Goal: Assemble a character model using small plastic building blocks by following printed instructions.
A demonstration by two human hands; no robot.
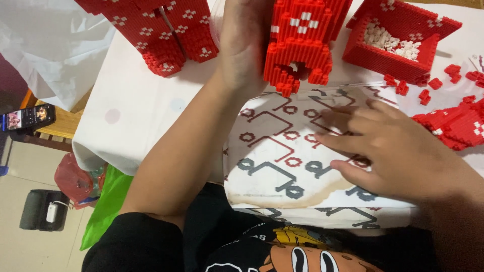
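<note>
View: looking down from the person's head at a table draped in a white cloth [136, 106], with both bare arms reaching out over it.
Left hand: the left hand [247, 45] is raised at the far edge of the table, palm pressed flat against the side of the red brick model; whether the fingers wrap around it cannot be told, since the tips are out of view.
Red brick model: the red brick model [300, 40] stands upright near the middle of the far edge, built of small studded bricks with white square patterns and a ragged, unfinished lower end.
Right hand: the right hand [398, 151] lies palm down, fingers spread and holding nothing, on the printed sheet [282, 161] at the near edge.
Handling: the model looks stiff but brittle, likely to shed bricks if squeezed; best supported along its broad sides.
Nearby: an open red brick box [393, 55] holding white bricks at the far right corner; loose red bricks [428, 85] beside it; another red brick section [161, 35] at far left.
</note>
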